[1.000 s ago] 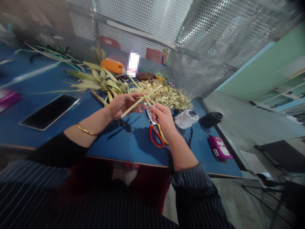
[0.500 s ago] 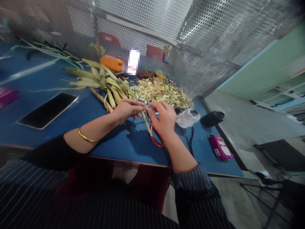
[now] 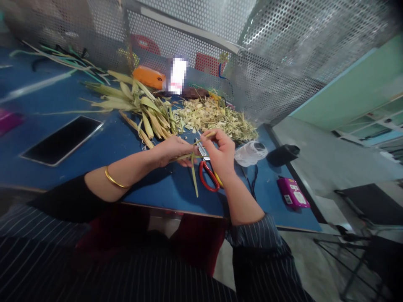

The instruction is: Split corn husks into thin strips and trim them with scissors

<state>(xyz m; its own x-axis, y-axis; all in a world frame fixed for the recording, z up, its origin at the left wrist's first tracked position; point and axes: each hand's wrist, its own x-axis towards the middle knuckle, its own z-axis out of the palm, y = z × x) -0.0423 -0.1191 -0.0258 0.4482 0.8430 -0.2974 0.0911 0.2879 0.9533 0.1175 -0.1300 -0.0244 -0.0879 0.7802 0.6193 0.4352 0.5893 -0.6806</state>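
In the head view my left hand (image 3: 176, 152) pinches pale green corn husk strips (image 3: 194, 176) where they cross, and one strip hangs down over the table. My right hand (image 3: 220, 150), fingers closed, grips the upper end of a strip close by on the right. Under and between the hands lie scissors (image 3: 208, 176) with red and yellow handles, resting on the blue table (image 3: 163, 191). Behind my left hand is a bunch of dried corn husks (image 3: 151, 119). Beyond my right hand spreads a heap of shredded husk bits (image 3: 214, 117).
A white spool (image 3: 251, 153), a black roll (image 3: 283, 155) and a purple packet (image 3: 292, 193) stand on the right. A black phone (image 3: 63, 140) lies left. An orange object (image 3: 148, 77) sits at the back before a perforated metal screen (image 3: 189, 31). Thin strips (image 3: 69, 63) lie far left.
My right hand has drawn away from my left, pulling a strip end up and to the right. The hanging strip now points straighter down, and more of the scissors shows.
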